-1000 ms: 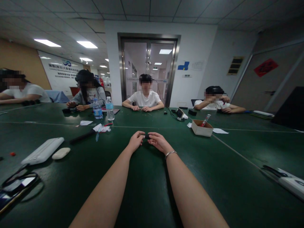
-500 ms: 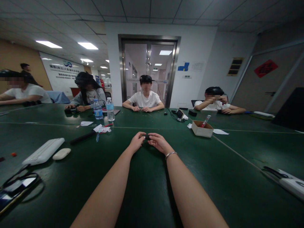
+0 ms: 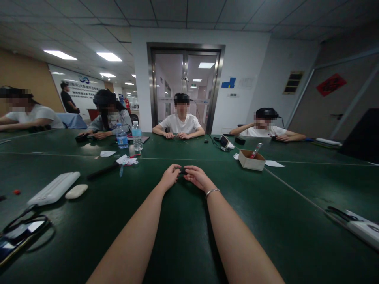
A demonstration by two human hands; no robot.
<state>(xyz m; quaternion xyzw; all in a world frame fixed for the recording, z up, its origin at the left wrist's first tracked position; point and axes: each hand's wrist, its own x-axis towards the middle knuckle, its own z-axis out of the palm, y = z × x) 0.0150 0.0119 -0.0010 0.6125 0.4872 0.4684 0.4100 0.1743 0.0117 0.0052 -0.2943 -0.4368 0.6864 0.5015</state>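
Between my two hands, low over the green table [image 3: 183,221], is a small black object [image 3: 182,171] with a shiny end at its left; its kind is too small to make out. My left hand [image 3: 171,176] pinches the left end with thumb and fingers. On the other end, the fingers of my right hand [image 3: 197,177] are closed, with a silver bangle round that wrist. My fingers cover much of the object.
Left of my arms lie a white power bank [image 3: 56,188], a cream oval case [image 3: 76,191] and a phone [image 3: 17,240] with cables. Two water bottles [image 3: 137,136] stand ahead. A cardboard box [image 3: 251,160] sits right. A power strip [image 3: 363,227] lies far right. Several people sit opposite.
My hands and the black object have hardly moved. In the background a standing person has walked to the right. The seated person at the right has lowered an arm from the face.
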